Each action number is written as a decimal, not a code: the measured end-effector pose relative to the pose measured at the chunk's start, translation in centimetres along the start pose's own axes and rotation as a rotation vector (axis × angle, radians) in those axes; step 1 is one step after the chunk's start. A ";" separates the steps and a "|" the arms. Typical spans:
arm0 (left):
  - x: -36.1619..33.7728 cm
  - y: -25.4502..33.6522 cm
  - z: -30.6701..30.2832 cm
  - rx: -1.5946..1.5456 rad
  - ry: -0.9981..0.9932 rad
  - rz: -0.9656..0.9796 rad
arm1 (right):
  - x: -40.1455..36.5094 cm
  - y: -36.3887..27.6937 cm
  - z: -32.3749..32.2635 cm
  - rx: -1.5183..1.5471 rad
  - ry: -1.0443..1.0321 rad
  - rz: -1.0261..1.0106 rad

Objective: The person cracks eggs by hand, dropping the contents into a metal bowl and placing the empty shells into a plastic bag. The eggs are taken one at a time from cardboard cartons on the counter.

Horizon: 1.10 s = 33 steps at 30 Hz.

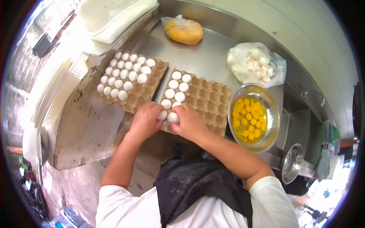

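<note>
Head view: your left hand (147,118) grips left egg (162,115), right hand (187,121) right egg (173,117), at eight-o'clock corner of carton (209,98). Likely pickup step; next calls for gentle lift. Bowl (273,125) at three o'clock.

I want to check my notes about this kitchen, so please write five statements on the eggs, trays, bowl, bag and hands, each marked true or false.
1. The metal bowl contains many yolks. True.
2. The right hand is inside the metal bowl. False: its fingers are on a white egg.
3. The left hand touches another egg. True.
4. Both trays are full. False: the left tray and right tray have empty cells.
5. A bag of eggshells lies beyond the bowl. True.
</note>
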<state>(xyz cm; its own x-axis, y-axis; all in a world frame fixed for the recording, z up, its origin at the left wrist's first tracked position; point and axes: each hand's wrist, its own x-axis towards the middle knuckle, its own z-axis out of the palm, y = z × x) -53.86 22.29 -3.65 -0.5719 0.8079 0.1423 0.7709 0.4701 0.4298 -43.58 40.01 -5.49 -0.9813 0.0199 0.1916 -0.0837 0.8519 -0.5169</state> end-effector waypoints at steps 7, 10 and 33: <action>1.8 2.4 1.1 -1.523 0.128 -0.467 | -9.8 3.4 -9.7 1.453 0.338 0.747; 3.6 5.2 3.2 -1.852 -0.139 -0.438 | -17.4 4.1 -14.2 1.687 0.592 0.788; 10.0 18.4 7.6 -1.347 -0.555 -0.266 | -33.7 9.6 -4.8 -0.227 0.974 0.890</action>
<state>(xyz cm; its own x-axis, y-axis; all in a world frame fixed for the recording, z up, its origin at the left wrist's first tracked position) -43.22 41.75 -1.12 -0.2347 0.9282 -0.2888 -0.3486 0.1969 0.9163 -10.47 50.05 -12.87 -0.1558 0.8909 0.4266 0.6388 0.4203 -0.6444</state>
